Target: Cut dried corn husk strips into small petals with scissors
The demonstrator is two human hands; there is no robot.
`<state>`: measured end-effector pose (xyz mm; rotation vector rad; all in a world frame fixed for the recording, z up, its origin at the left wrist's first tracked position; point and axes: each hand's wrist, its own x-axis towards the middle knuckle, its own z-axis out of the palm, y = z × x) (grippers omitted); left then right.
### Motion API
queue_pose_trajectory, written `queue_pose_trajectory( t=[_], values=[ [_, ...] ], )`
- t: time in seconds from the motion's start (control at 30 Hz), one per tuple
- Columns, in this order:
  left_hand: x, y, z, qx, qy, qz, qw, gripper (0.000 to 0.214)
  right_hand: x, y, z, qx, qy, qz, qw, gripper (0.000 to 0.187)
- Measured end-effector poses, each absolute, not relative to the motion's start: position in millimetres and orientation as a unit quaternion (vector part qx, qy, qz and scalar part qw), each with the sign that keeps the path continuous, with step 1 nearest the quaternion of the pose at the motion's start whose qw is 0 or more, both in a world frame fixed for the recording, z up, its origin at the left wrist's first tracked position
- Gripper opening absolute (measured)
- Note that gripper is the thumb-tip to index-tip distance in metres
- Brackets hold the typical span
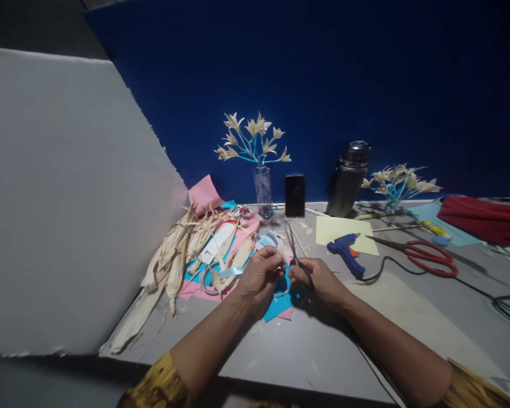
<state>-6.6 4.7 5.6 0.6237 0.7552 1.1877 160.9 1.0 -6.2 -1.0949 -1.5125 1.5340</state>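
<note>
Pale strip (281,247), too small to identify for certain, stands pinched between the thumb and fingers of my left hand (261,273), over a worktable (293,357) strewn with craft material. Close beside it, my right hand (318,277) is closed around the dark handles of a pair of scissors (291,238), blades pointing away from me; whether they touch the strip I cannot tell. Beneath my grip lies blue paper (278,307). To the left of my grip spreads a heap of dried husks (170,266), with a curl of light-blue ribbon (232,272) nearer my left hand. Beyond my fingers, a clear vase (263,190) holds pale flowers (257,127) on blue stems, next to an upright phone (294,195). Right of my grip rest a blue glue gun (346,249) and red-handled scissors (409,248); farther off, a dark flask (348,181) stands near the blue wall (323,73).
</note>
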Motion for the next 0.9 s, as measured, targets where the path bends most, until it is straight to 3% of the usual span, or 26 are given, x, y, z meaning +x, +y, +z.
queue_pose_trajectory(
  t=[0.37,0.9],
  values=[
    [-4,2,11,0.274,0.370,0.588,0.665,0.034,153,-5,-17,-0.360,-0.584,0.659,0.308,0.049],
    [-3,0,13,0.275,0.377,0.584,0.664,0.033,154,-3,-19,-0.380,-0.616,0.618,0.306,0.052]
  ],
)
